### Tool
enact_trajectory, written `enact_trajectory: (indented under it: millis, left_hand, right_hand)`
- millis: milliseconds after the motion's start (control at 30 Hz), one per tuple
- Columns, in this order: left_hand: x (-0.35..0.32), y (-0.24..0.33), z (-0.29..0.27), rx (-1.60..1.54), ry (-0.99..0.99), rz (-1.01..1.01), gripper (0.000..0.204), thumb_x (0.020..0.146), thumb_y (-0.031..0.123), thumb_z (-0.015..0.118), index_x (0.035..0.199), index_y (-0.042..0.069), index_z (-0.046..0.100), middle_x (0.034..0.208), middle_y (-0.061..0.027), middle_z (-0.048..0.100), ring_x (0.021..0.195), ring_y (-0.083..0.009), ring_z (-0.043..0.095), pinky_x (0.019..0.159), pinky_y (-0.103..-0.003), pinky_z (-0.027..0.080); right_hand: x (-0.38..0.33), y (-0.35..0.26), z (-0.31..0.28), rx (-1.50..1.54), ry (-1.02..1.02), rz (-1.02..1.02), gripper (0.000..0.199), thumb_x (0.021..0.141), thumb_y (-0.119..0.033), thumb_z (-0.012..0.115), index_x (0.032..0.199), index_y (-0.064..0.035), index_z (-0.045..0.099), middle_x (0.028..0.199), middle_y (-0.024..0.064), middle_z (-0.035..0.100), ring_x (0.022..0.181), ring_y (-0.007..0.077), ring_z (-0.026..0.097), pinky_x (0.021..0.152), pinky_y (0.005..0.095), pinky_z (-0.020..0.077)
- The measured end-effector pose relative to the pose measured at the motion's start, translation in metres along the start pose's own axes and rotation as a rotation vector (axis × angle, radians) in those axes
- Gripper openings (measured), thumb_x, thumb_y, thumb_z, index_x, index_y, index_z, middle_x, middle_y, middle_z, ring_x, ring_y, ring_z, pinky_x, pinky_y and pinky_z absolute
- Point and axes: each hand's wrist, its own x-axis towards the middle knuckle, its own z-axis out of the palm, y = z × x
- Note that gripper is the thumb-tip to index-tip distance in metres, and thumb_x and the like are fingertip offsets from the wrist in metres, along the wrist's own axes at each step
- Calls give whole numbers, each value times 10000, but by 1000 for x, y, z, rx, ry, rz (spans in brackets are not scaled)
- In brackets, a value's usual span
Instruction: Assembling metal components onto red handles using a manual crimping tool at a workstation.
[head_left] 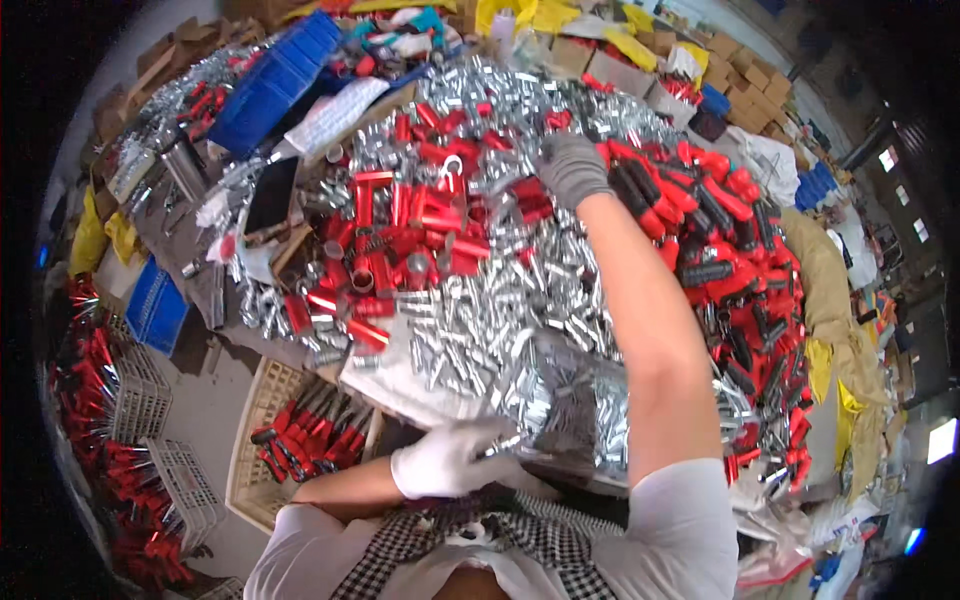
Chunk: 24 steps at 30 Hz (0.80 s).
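My left hand [450,460], in a white glove, is held low in front of my body with its fingers closed on a small silver metal part [505,444]. Stretched far out over the table is my right hand [575,168] in a grey glove. It rests at the border between loose silver metal parts [515,115] and a heap of red and black tool handles [690,200]; its fingertips are hidden or blurred. Short red tubes [430,205] lie left of the right hand. Nearer to me spreads a heap of slim silver pins [540,290].
A cream plastic crate [250,440] with red-handled tools stands at my lower left. Grey baskets [185,485] and more red tools are beyond it. A blue bin [275,85] leans at the back left. Clear plastic bags [610,410] lie along the near table edge.
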Motion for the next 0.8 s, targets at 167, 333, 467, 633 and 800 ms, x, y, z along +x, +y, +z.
enact_trajectory:
  millis: [167, 333, 467, 633, 800]
  left_hand:
    - [-11, -2, -5, -2, -6, -69, 361, 832, 62, 661, 1168, -39, 574, 999, -154, 671, 901, -179, 664, 821, -315, 558]
    - [-14, 0, 10, 101, 15, 94, 307, 798, 242, 760, 941, 6, 627, 733, -156, 617, 645, -309, 625, 611, -397, 488]
    - [-26, -2, 36, 121, -58, 92, 327, 786, 248, 767, 818, 5, 551, 699, -166, 556, 617, -335, 581, 583, -421, 456]
    - [-33, 1, 65, 172, -30, 196, 305, 776, 216, 754, 810, 15, 527, 674, -168, 511, 632, -379, 568, 587, -442, 455]
    - [-40, 12, 73, 202, 28, 215, 308, 764, 208, 768, 844, 7, 550, 703, -172, 551, 648, -384, 589, 599, -447, 471]
  right_hand:
    - [-186, -42, -69, 1346, -162, 0, 266, 799, -164, 732, 960, 6, 606, 902, 42, 614, 751, 106, 548, 649, 260, 433]
    - [-318, -85, -92, 834, -329, -601, 203, 792, -98, 727, 987, -101, 671, 1093, 76, 673, 903, 267, 647, 823, 395, 511]
    - [-366, -89, -86, 520, -135, -675, 305, 796, -203, 721, 1084, -108, 680, 1077, 79, 670, 901, 288, 644, 828, 413, 497]
    - [-393, -104, -104, 411, -362, -375, 448, 758, -429, 779, 1044, -100, 674, 754, 78, 661, 673, 297, 659, 639, 403, 507]
    - [-405, -118, -131, 137, -226, -285, 652, 723, -473, 785, 1232, -113, 594, 938, 131, 692, 848, 341, 677, 822, 425, 522]
